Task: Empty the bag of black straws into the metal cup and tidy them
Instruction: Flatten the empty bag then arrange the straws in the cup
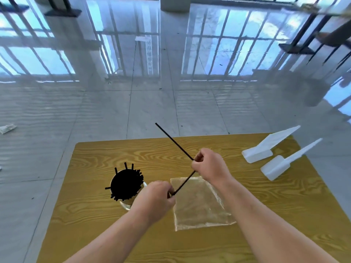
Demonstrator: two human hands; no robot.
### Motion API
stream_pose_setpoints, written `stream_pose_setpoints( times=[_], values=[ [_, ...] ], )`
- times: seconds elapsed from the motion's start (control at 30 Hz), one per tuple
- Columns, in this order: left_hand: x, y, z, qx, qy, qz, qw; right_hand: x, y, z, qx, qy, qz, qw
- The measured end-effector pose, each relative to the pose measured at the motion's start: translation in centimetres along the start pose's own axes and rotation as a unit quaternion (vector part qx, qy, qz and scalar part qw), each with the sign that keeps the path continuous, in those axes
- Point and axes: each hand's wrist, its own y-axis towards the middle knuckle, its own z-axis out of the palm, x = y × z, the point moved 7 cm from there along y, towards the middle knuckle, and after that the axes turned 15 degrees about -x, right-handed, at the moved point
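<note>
The bag [199, 204] lies flat and seemingly empty on the tabletop [114, 152], most black straws [126, 184] already stand in the metal cup [126, 205], and left hand [153, 198] and right hand [209, 164] each pinch one loose straw [174, 142], probably the last to go in.

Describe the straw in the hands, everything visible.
Thin, black, plastic-looking straw, held in the air over the table. The right hand pinches it where it seems to bend: one stretch points up and away leftward, the other slants down over the clear bag to the left hand, which pinches its end. Possibly two straws.
</note>
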Motion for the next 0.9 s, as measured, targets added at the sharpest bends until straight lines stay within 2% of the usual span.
stream_pose_setpoints(
  times=[0.27, 0.4, 0.53, 0.73, 0.9],
  values=[
    [-0.2, 0.9, -7.9, -0.081, -0.010, 0.013, 0.997, 5.5, -0.3, -6.1, -0.072, 0.074, -0.013, 0.995],
    [1.8, 1.0, -12.0, -0.128, -0.048, -0.033, 0.990, 7.8, -1.0, -6.9, -0.079, 0.082, -0.029, 0.993],
    [4.6, 0.7, -16.1, -0.188, -0.105, -0.086, 0.973, 10.2, -2.0, -6.2, -0.047, 0.113, -0.047, 0.991],
    [7.6, -0.3, -19.6, -0.241, -0.133, -0.093, 0.957, 14.2, -3.4, -5.5, -0.074, 0.094, -0.117, 0.986],
    [9.2, -1.0, -19.1, -0.234, -0.171, -0.093, 0.953, 17.6, -4.8, -5.5, -0.079, 0.057, -0.198, 0.975]
  ],
)
